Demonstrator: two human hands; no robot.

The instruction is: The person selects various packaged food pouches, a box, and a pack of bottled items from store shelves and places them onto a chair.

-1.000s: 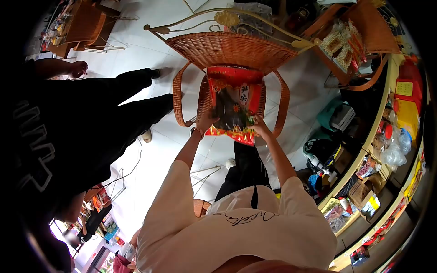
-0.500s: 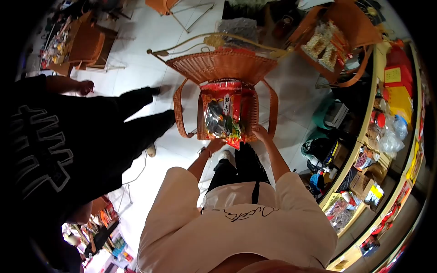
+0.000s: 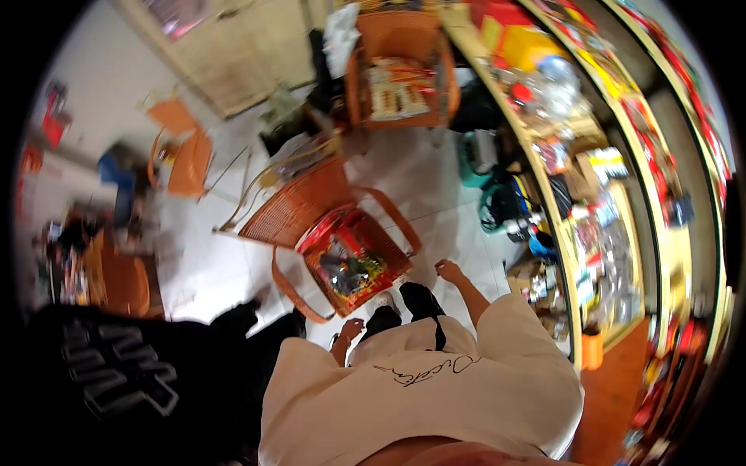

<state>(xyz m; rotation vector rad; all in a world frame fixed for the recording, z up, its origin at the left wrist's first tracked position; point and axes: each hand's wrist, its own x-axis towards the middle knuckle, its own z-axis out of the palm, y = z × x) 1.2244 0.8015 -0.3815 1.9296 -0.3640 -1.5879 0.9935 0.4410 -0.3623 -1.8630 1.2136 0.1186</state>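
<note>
A red plastic package [image 3: 347, 260] with a clear window lies on the seat of a wicker chair [image 3: 299, 203]. Dark contents show through its window. My left hand [image 3: 353, 328] hangs just below the chair's front edge, apart from the package; its fingers are too small and blurred to read. To the right of the seat, my right hand [image 3: 447, 269] is off the chair with its fingers curled in, and nothing shows in it.
Another person in black [image 3: 116, 373] stands at the left. A second chair [image 3: 400, 74] with packets is at the top. Shelves [image 3: 536, 167] with bottles, boxes and bags curve along the right. Bags and a green basket [image 3: 472, 159] are on the floor beside them.
Both hands have come away from the package and chair front. The package stays on the seat. The view has turned right, showing more of the shelves.
</note>
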